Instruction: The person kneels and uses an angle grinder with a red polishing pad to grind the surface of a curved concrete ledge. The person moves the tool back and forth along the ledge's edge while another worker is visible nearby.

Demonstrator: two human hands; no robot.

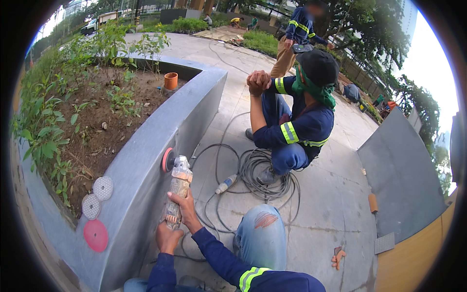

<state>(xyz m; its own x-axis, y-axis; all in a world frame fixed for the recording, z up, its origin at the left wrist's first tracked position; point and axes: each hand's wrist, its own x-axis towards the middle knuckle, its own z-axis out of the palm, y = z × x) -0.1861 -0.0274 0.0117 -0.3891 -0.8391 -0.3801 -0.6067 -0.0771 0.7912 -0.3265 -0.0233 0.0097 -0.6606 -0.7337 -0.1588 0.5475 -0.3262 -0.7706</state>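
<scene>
My right hand (187, 209) is closed around the body of a dusty angle grinder (177, 184), and my left hand (167, 237) grips its rear end. The grinder's red-rimmed pad (169, 159) is against the side face of a grey planter wall (194, 117). On the wall's top, left of the tool, lie two white honeycomb discs (91, 206) and a pink disc (96, 236). A grey cable coil (255, 160) with a connector (226, 184) lies on the paving beyond my bent knee (261, 236).
A co-worker (306, 126) squats beside the cable; another person (287, 53) stands behind. Several people are farther back. Soil and plants (102, 117) fill the planter. A grey panel (399, 180), a wooden board (416, 258) and an orange glove (338, 259) are on the right.
</scene>
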